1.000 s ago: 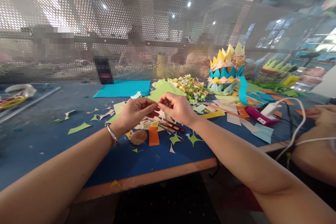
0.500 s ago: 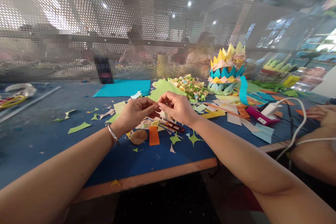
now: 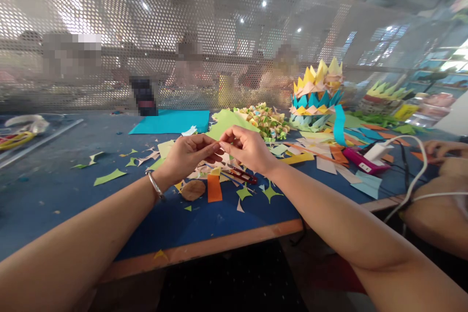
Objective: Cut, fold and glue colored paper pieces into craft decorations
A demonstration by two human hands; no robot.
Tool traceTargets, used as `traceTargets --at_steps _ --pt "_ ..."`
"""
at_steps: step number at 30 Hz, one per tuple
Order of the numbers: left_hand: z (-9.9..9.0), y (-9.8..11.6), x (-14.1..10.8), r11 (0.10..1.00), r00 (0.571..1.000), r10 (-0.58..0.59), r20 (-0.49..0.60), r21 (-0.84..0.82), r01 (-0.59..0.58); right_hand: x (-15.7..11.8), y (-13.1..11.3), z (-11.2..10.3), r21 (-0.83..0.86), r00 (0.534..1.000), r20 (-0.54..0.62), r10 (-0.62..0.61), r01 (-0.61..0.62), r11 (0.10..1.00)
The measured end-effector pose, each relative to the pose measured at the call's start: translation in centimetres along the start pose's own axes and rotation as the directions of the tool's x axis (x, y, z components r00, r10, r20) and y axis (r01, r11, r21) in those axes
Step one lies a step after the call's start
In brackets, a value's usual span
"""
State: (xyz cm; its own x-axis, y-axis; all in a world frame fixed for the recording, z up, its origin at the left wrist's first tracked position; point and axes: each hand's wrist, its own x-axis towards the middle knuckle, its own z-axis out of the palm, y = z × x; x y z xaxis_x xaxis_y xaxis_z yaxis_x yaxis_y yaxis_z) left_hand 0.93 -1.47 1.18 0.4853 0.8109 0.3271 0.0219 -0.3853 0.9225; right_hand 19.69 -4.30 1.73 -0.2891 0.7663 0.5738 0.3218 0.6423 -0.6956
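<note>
My left hand (image 3: 190,155), with a silver bangle at its wrist, meets my right hand (image 3: 245,148) above a blue table (image 3: 153,236). Fingertips of both are pinched together at one spot; whatever they hold is too small or hidden to name. Beneath them lie pale paper scraps, a dark red tool (image 3: 243,174), an orange paper strip (image 3: 214,188) and a round brown disc (image 3: 193,190). Green star-shaped scraps (image 3: 270,193) rest to the right. A light green sheet (image 3: 228,124) and a pile of small folded paper pieces (image 3: 268,122) are just behind my hands.
Behind are a blue sheet (image 3: 171,122), a stacked paper crown shape (image 3: 316,97) and a perforated metal screen (image 3: 153,19). To the right, a magenta power socket (image 3: 365,162) has white cables near another person's arm (image 3: 435,214). A yellow tape roll (image 3: 16,140) lies far left.
The other person's hand at the right edge has shifted slightly and its fingers have lifted. My own hands remain pinched together in nearly the same place.
</note>
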Motion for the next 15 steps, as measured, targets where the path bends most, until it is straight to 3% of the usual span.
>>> traceTargets --at_steps 15 --pt "-0.19 -0.36 -0.09 0.971 0.990 0.137 0.026 0.193 -0.140 -0.03 0.59 0.08 0.028 1.000 0.003 0.017 -0.017 0.999"
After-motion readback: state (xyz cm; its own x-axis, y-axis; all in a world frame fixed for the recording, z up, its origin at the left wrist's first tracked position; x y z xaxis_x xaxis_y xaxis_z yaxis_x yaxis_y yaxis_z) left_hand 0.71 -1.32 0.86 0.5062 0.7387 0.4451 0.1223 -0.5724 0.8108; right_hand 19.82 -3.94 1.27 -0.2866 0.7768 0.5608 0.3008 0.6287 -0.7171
